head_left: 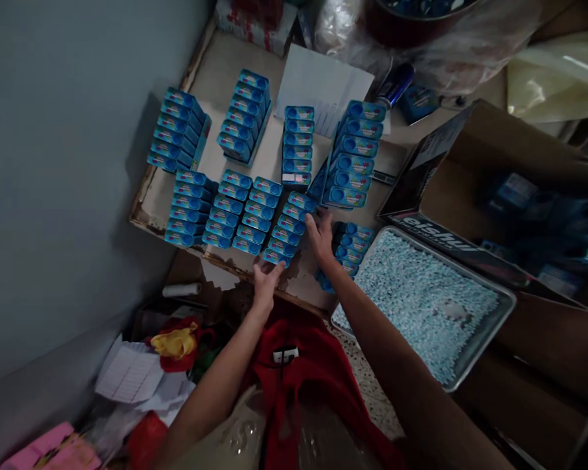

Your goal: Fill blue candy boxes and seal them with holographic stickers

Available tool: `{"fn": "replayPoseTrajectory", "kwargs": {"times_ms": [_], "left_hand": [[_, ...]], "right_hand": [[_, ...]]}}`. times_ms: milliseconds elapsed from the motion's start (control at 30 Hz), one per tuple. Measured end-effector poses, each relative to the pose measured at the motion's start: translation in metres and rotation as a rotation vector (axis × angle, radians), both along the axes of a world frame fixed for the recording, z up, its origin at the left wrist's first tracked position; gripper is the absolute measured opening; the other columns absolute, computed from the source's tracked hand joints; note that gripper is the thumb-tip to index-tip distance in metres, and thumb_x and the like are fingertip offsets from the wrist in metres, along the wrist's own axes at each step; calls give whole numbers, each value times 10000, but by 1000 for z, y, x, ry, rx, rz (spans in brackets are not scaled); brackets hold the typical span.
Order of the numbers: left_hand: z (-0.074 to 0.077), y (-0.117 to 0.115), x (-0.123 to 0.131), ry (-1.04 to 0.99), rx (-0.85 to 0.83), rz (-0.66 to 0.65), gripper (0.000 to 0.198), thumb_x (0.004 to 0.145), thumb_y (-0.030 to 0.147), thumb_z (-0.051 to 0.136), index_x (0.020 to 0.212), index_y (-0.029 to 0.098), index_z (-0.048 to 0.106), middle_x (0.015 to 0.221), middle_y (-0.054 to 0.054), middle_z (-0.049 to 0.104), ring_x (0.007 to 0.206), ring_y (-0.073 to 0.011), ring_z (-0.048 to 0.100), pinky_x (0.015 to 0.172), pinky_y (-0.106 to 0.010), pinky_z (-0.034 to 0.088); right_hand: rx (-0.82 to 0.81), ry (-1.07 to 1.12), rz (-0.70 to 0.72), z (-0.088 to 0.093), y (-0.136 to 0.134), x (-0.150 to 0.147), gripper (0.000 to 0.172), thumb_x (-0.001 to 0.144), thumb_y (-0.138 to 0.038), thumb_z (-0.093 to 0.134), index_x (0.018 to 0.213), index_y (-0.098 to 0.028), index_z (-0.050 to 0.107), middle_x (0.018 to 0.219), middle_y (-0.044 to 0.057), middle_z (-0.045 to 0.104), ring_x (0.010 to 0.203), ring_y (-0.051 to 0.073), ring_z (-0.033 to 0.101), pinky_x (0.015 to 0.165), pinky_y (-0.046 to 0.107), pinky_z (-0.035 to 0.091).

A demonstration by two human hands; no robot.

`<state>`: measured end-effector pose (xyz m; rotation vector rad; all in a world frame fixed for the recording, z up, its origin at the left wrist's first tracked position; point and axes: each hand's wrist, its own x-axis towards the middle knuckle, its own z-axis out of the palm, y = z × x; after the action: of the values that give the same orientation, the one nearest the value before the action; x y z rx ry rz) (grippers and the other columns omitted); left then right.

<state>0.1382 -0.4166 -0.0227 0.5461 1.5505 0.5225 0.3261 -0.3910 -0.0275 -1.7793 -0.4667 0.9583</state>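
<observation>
A row of small blue printed packs (288,226) stands on the worn table, slanting between my two hands. My left hand (265,287) is closed on the near end of this row, thumb and fingers at its lowest pack. At the far right end my right hand (322,238) closes on the same row, its fingertips partly hidden. Just left is another row of blue packs (257,215), with more rows beyond it. A taller stack of blue packs (353,155) rises behind my right hand. To the right of that wrist, more blue packs (350,248) are partly covered by my forearm.
A metal tray (507,301) of small blue-white pieces sits at the right, beside an open cardboard box (434,225) with blue packs inside. White paper (318,81) and a dark blue can (396,85) lie at the back. The table's chipped edge (149,228) faces the wall.
</observation>
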Motion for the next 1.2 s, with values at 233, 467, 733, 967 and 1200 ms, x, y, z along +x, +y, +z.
{"fn": "replayPoseTrajectory", "kwargs": {"times_ms": [233, 467, 733, 967, 1200], "left_hand": [[-13, 23, 29, 27, -200, 118, 735, 670, 652, 889, 1242, 297, 595, 1422, -78, 659, 1285, -306, 631, 881, -406, 611], [-10, -3, 9, -45, -215, 172, 725, 694, 627, 873, 1268, 315, 559, 1322, -53, 697, 1155, -246, 681, 874, -382, 605], [-2, -25, 7, -135, -250, 340, 523, 717, 522, 908, 1086, 213, 704, 1109, -63, 761, 1079, -216, 715, 1011, -380, 557], [24, -10, 15, -91, -306, 354, 408, 894, 572, 741, 1161, 264, 730, 1270, -67, 746, 1186, -252, 701, 976, -449, 592], [99, 26, -20, 244, 165, -225, 615, 686, 590, 902, 1152, 220, 747, 1103, -75, 721, 1117, -279, 691, 1063, -427, 535]], "right_hand": [[55, 10, -65, -48, 16, 3, 570, 897, -621, 530, 1319, -239, 563, 1407, 89, 659, 1338, 211, 586, 1186, 391, 425], [-72, -110, 86, -45, -2, 5, 570, 929, -592, 475, 1310, -192, 614, 1347, 109, 673, 1299, 239, 574, 1183, 402, 406], [-421, -402, 493, -3, 5, 24, 560, 983, -680, 545, 1121, -185, 767, 1075, 128, 781, 1096, 300, 708, 974, 367, 501], [-588, -580, 731, 36, 22, 15, 536, 1095, -542, 399, 1238, -205, 791, 1185, 151, 787, 1139, 292, 717, 966, 352, 487], [-319, -253, 98, 104, -111, -18, 572, 1039, -625, 425, 1333, -216, 696, 1194, 98, 770, 1059, 257, 695, 931, 367, 527]]}}
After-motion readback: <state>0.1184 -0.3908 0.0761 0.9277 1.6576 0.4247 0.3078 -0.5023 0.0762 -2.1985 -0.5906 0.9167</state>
